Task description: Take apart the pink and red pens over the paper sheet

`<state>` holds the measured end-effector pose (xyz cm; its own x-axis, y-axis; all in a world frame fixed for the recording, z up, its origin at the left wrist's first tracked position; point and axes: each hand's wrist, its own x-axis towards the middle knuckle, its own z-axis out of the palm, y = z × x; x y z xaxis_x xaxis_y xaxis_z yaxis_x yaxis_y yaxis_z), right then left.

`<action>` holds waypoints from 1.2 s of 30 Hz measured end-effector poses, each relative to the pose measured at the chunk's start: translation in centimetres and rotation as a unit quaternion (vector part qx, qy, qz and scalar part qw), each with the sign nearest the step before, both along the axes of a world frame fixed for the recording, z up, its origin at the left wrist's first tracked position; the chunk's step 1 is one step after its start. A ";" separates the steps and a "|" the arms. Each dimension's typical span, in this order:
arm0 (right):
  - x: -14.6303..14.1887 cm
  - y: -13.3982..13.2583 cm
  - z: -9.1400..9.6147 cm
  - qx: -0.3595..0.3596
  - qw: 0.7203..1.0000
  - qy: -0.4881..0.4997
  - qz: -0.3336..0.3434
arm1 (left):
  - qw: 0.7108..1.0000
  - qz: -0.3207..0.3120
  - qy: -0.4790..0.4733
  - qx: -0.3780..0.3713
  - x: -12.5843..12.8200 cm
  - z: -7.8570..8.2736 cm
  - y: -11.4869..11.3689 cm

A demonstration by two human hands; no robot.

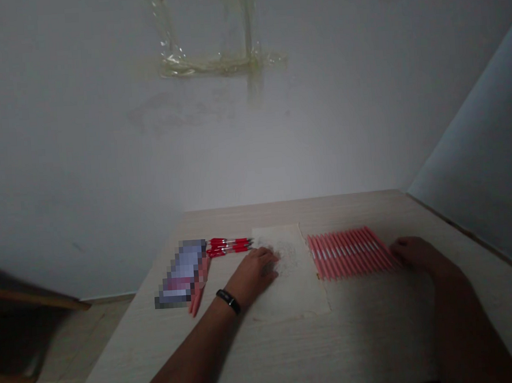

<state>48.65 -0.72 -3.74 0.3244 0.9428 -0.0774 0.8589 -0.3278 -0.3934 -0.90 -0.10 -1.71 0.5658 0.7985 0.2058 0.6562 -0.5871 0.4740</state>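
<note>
My left hand, with a black band on its wrist, lies on a pale sheet that bears a faint grey pattern. Its fingers are loosely spread, with nothing seen in them. To the sheet's right, several pink pencils lie side by side in a slanted row, each with a silvery mark near the middle. At the right end of this row is my right hand, fingers curled in and up against the last pencil. Whatever its fingertips hold, if anything, is hidden.
Several red pens lie behind my left hand. Left of them is a blurred-out phone-like item, with a few pink pencils beside it. The wooden table meets a taped wall. A dark chair-like shape stands at far left.
</note>
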 end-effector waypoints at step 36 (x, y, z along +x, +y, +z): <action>-2.0 -0.1 1.1 0.027 1.000 0.014 0.006 | 0.999 -0.011 -0.038 -0.012 0.1 0.8 -0.1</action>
